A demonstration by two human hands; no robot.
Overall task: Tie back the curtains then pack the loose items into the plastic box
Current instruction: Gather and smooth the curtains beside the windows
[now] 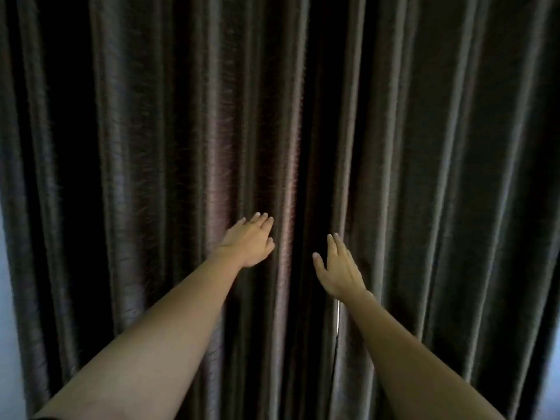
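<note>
Both arms reach forward; left hand (249,241) and right hand (339,269) flat, fingers apparently extended.

One head-worn wide-angle view – it faces straight forward at closed dark curtains (424,147) from close range, both forearms reaching in from the bottom edge – folds bow outward toward the frame's sides
</note>
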